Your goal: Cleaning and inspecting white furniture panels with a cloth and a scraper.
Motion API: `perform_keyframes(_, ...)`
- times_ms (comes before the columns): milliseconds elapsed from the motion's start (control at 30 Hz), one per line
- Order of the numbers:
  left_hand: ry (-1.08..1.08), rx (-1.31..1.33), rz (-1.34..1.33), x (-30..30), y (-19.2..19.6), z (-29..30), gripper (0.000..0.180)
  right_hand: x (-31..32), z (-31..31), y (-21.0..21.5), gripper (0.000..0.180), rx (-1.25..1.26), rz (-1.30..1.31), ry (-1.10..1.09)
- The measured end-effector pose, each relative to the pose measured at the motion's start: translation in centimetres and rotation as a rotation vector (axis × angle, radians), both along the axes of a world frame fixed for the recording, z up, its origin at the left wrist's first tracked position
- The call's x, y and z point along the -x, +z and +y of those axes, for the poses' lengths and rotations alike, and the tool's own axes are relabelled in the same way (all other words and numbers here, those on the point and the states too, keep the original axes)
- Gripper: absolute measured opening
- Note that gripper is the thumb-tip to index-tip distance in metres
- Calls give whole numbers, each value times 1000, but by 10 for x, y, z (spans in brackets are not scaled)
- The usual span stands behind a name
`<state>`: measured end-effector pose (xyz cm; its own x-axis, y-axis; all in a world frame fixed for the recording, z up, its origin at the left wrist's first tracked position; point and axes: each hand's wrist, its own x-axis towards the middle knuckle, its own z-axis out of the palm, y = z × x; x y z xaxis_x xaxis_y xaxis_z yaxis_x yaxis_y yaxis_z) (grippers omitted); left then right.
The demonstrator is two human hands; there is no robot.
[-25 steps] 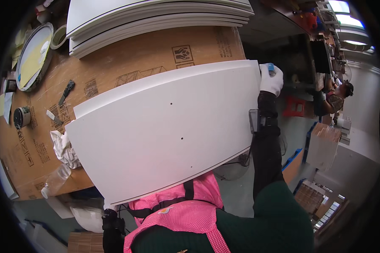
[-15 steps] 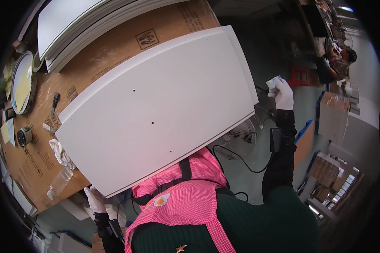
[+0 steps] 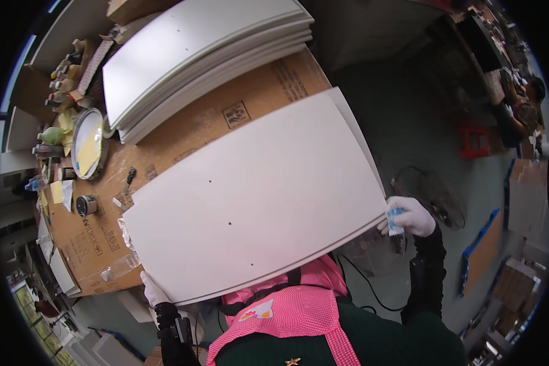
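A large white panel with curved long edges and a few small dark holes lies in front of me, its near edge close to my pink checked apron. Another white layer shows under its right end. My left hand, in a white glove, grips the panel's near left corner, its fingers partly hidden. At the near right corner is my right hand, also gloved and closed around a small blue-and-white item. The exact kind of that item does not show.
Brown cardboard covers the table, with a stack of white panels at the back. A round tray, a dark can and a clear bottle stand or lie leftward. A floor fan and cable are below right. Another person sits far right.
My right hand has come down and in from beyond the panel's right end to its near right corner, with the blue-and-white item. The left hand stays at its corner. My view has shifted.
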<state>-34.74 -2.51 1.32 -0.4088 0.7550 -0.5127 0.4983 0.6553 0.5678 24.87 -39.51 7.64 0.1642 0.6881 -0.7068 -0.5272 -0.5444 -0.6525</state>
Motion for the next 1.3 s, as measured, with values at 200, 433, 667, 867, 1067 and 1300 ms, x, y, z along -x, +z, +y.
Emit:
perform_keyframes(200,-270,-488,78,-36,31,72,62,-48,83,20,18,-242,-117,-174)
perform_keyframes(433,-120,-365,-147,-194,9,254,62,-127,272,-8,20,-378,-254,-636)
perform_keyframes(667,-835,-717,700,-133,-77,461,53,-134,403,-12,15,-370,-113,-745)
perform_keyframes(867,-825,-322,676,-272,-66,462,92,-192,390,-45,24,-591,-627,-607)
perform_keyframes(1067,-976,-698,131,-249,45,391,50,-85,397,-4,31,-662,-1,-540)
perform_keyframes(1300,-734,-1161,-835,-387,72,86,63,150,322,-96,41,-603,953,-364)
